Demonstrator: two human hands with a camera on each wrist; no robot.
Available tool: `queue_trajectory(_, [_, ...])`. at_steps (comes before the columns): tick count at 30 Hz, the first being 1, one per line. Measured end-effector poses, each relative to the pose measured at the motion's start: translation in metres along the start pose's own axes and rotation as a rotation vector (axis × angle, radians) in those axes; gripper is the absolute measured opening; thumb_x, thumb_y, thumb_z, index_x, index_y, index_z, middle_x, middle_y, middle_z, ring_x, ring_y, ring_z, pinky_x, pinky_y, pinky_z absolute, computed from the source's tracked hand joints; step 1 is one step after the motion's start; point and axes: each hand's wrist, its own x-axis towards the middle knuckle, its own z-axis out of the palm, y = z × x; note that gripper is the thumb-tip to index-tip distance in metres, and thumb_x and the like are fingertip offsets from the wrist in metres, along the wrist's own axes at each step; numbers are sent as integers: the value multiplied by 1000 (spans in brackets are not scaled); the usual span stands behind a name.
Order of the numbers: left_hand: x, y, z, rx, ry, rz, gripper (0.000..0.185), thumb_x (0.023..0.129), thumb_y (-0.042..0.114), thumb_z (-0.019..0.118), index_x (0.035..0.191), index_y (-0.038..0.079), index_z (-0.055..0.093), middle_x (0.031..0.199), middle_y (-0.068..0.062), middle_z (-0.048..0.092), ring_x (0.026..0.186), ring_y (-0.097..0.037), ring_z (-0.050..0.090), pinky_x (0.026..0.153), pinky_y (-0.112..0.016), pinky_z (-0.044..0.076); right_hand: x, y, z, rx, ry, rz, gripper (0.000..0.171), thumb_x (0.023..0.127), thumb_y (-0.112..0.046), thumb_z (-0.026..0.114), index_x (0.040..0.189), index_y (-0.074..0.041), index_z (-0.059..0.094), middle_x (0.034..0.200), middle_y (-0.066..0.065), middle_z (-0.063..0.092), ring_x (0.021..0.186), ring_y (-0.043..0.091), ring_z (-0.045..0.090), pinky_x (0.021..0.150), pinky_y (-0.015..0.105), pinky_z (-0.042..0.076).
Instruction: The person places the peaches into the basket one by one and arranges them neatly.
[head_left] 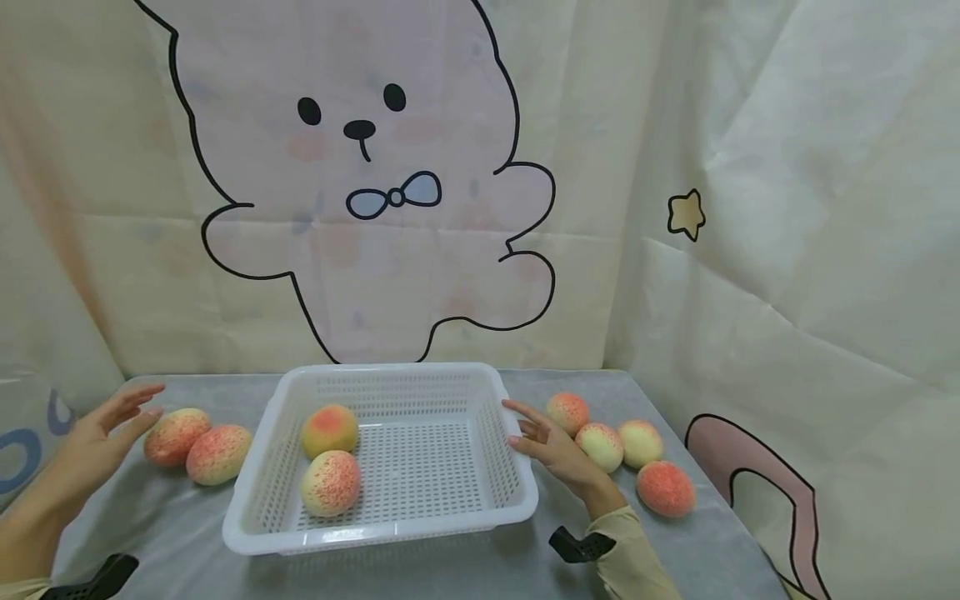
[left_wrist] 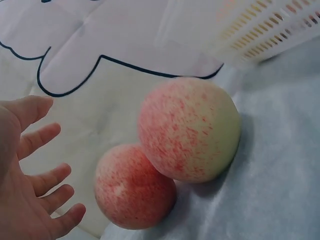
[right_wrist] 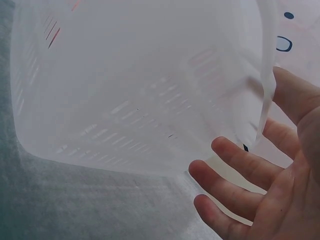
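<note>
My left hand [head_left: 101, 442] hovers beside two peaches at the left, fingers spread and holding nothing. One is a redder peach [head_left: 177, 437], the other a speckled pink peach [head_left: 219, 455]; in the left wrist view they touch. A white plastic basket [head_left: 382, 530] sits mid-table. Inside it, on the left, lie an orange-yellow peach [head_left: 330, 431] and a speckled pale peach [head_left: 331, 483]. At the basket's right side is my right hand [head_left: 558, 450], its thumb and fingertips at the outer rim. The right wrist view shows those fingers [right_wrist: 240, 160] loosely extended; firm contact is hard to tell.
Several peaches lie right of the basket: an orange-pink peach [head_left: 567, 412], two pale peaches [head_left: 600, 447] and a red peach [head_left: 665, 489]. A grey cloth [head_left: 420, 575] covers the table. Printed curtains [head_left: 585, 292] stand behind and at both sides.
</note>
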Motion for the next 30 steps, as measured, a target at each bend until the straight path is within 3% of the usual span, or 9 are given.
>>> queue_trajectory(2, [0,-4,0,-8,-2,-3,53,108,39,46,159,35,31,124,46,29,150,-53,8,104,-83,15,0,0,0,-1,-1,0,67,104,-18,56,162,-15,22,157,26,41,123,12,61,98,29,51])
queue_trajectory(12, [0,-17,6,36,-4,65,55,106,28,51,158,32,33,126,46,23,135,-60,19,98,-72,27,0,-2,0,-20,10,10,67,104,-18,57,162,-15,23,157,25,41,123,12,60,98,28,51])
queue_trajectory(15, [0,-24,9,33,-15,99,59,105,25,54,160,28,31,126,48,24,153,-27,16,99,-84,19,0,-1,-1,-23,14,22,67,104,-19,58,162,-16,24,156,24,42,123,13,60,99,29,50])
queue_trajectory(18, [-1,-28,10,10,-24,154,63,103,18,58,160,27,31,128,48,27,134,20,13,102,-86,10,0,0,-2,-27,12,20,67,104,-19,57,162,-15,23,157,24,42,124,13,60,100,29,49])
queue_trajectory(21, [-1,-31,12,-13,-33,191,67,101,13,60,160,26,31,129,48,29,119,29,17,108,-83,2,0,0,-1,-15,6,15,67,104,-18,57,162,-15,23,157,24,41,125,13,60,100,29,50])
queue_trajectory(23, [-2,-32,12,-27,-57,181,71,100,12,61,161,27,27,130,48,28,136,20,9,110,-81,-2,0,0,-1,-5,-1,9,68,104,-17,57,162,-15,22,158,24,40,125,13,60,100,29,50])
queue_trajectory(25, [-4,-32,12,-38,-84,156,75,100,12,62,162,28,23,131,48,25,154,-7,-1,109,-82,-3,0,0,0,2,-5,4,68,104,-17,57,162,-14,21,158,24,40,125,14,60,100,29,51])
queue_trajectory(28, [-5,-32,12,-50,-119,130,79,99,13,63,163,30,20,131,48,23,151,-50,-5,107,-83,-4,0,0,-1,4,-8,3,68,104,-17,57,162,-14,21,158,25,39,126,15,60,99,29,51])
queue_trajectory(30, [-4,-33,14,-42,-119,144,79,98,12,64,163,28,21,131,48,24,156,-35,-4,109,-82,-4,0,-1,-1,-1,-5,6,68,104,-17,57,162,-15,21,158,25,39,126,15,60,100,29,50])
